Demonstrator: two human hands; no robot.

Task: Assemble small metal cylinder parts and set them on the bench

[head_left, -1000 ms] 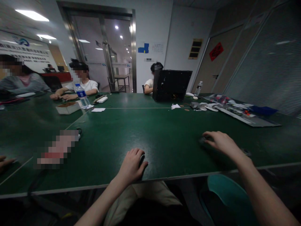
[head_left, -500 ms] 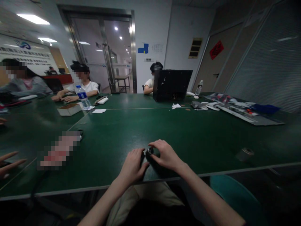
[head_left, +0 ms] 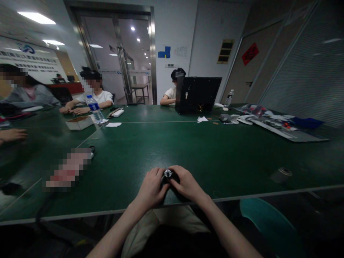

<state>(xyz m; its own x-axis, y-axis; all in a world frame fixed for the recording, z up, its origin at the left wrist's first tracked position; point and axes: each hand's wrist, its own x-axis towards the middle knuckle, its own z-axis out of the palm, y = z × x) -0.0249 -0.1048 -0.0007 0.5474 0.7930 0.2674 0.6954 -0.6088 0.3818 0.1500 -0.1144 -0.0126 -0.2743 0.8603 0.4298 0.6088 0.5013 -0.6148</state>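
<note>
Near the front edge of the green table (head_left: 209, 154), my left hand (head_left: 151, 188) and my right hand (head_left: 186, 183) meet around a small black round object with a white ring on top (head_left: 168, 174). Both hands have their fingers curled onto it, left from the left side, right from the right. Most of the object is hidden by my fingers. A small dark cylinder (head_left: 281, 174) stands on the table to the right, apart from my hands.
A black computer case (head_left: 197, 95) stands at the far side, with a water bottle (head_left: 94, 109), a cardboard box (head_left: 79, 122) and papers to the left. Flat parts and clutter (head_left: 279, 127) lie at the right. Three people sit across; another person's hand (head_left: 12, 135) rests at left.
My right hand came from the right side of the table to the middle, bringing the black object to my left hand. Both hands now close on it; the small cylinder stays behind.
</note>
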